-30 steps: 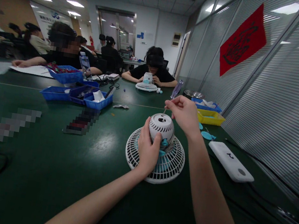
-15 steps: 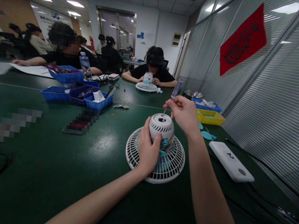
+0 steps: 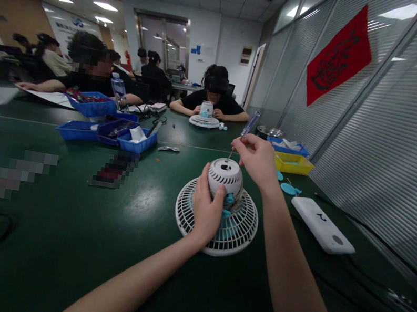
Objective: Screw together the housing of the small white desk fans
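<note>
Fan: We see a white fan [image 3: 231,182] grille-down on the green table [image 3: 136,250], its rounded housing uppermost.
Left hand [image 3: 207,210]: Half curled, it grips the housing's side.
Right hand [image 3: 257,156]: Fingers pinched together, it holds a screwdriver [image 3: 251,124], the tip at the housing's top.
Yellow tray [image 3: 297,169]: Right of the fan and beyond it, holding something pale blue.
Blue tray [image 3: 302,152]: Just behind the yellow one, with white items inside.
Steel bowl [image 3: 269,136]: Beside that; we cannot make out its contents.
Blue bins [image 3: 143,147]: Clustered at left, the raised one [image 3: 99,109] filled with reddish pieces, the right-hand one carrying a white piece [image 3: 137,134].
</note>
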The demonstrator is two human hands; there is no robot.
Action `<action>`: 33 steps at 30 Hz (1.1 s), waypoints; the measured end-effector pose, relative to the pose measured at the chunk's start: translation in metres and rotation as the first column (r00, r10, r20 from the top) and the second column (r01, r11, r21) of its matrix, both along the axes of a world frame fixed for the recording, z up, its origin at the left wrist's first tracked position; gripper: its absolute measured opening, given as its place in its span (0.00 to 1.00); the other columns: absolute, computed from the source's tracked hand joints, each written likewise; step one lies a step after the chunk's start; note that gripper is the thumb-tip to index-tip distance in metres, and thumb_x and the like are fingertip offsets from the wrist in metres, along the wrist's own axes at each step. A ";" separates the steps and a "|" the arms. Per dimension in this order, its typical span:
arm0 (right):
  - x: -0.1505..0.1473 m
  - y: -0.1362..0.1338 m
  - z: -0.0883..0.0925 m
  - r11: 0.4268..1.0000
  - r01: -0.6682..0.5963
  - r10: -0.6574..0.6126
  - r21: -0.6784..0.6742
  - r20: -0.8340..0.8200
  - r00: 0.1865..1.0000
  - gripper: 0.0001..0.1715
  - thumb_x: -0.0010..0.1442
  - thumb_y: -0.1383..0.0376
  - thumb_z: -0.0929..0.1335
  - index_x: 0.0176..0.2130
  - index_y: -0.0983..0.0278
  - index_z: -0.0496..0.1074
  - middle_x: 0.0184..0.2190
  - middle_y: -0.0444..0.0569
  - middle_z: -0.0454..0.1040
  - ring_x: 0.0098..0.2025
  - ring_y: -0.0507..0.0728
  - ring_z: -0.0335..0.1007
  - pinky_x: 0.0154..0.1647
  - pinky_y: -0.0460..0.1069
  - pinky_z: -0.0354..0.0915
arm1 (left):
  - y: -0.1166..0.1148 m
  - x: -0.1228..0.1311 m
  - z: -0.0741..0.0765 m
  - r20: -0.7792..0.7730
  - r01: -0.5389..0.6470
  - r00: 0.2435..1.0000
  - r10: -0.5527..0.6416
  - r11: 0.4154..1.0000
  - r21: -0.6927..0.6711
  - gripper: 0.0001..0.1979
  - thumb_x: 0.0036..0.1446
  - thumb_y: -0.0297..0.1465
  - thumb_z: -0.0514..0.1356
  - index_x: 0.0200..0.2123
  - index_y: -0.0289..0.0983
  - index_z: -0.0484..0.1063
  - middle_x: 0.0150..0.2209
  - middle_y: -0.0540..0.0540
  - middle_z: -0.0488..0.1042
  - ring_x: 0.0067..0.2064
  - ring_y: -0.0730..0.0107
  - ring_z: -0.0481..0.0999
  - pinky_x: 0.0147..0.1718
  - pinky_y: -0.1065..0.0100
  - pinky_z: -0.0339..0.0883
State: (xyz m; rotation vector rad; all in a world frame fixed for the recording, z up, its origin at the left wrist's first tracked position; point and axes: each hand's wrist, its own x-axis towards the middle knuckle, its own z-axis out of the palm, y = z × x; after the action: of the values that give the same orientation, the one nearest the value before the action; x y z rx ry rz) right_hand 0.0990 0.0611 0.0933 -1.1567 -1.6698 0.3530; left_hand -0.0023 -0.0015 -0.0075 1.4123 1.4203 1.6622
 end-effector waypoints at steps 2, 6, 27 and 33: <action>0.000 0.001 0.000 1.000 -0.011 0.011 -0.013 -0.012 1.000 0.10 0.59 0.61 0.68 0.28 0.63 0.71 0.28 0.48 0.78 0.22 0.50 0.66 0.26 0.48 0.62 | 0.000 0.000 0.000 -0.003 -0.003 1.000 0.003 1.000 0.000 0.29 0.62 0.36 0.51 0.66 0.43 0.56 0.67 0.41 0.63 0.70 0.57 0.59 0.68 0.53 0.50; 0.000 0.001 -0.001 0.999 -0.027 0.024 -0.038 -0.074 0.997 0.10 0.57 0.61 0.70 0.29 0.63 0.68 0.28 0.49 0.77 0.28 0.53 0.72 0.27 0.47 0.63 | 0.000 0.000 0.001 -0.001 0.000 1.000 0.000 1.000 -0.003 0.30 0.61 0.36 0.52 0.66 0.43 0.57 0.69 0.41 0.61 0.70 0.56 0.59 0.68 0.53 0.51; -0.002 0.003 -0.003 0.998 -0.061 0.058 -0.025 -0.102 0.993 0.06 0.59 0.65 0.68 0.30 0.65 0.71 0.30 0.49 0.80 0.20 0.48 0.64 0.24 0.47 0.61 | 0.000 -0.001 0.001 0.015 0.013 1.000 -0.013 1.000 0.003 0.30 0.59 0.37 0.52 0.65 0.39 0.57 0.68 0.38 0.61 0.70 0.55 0.58 0.68 0.52 0.49; 0.001 0.004 -0.002 0.999 0.024 -0.023 0.031 -0.022 0.999 0.07 0.57 0.63 0.69 0.30 0.64 0.71 0.29 0.47 0.78 0.21 0.49 0.63 0.26 0.47 0.61 | 0.000 -0.001 0.002 0.019 0.021 1.000 -0.021 1.000 0.001 0.32 0.59 0.38 0.52 0.66 0.35 0.56 0.68 0.35 0.60 0.70 0.55 0.58 0.69 0.53 0.48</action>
State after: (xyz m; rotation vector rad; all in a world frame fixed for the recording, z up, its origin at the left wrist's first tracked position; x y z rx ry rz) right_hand 0.1000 0.0646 0.0915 -1.1441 -1.6360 0.3223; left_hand -0.0029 -0.0015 -0.0058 1.4036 1.3902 1.6592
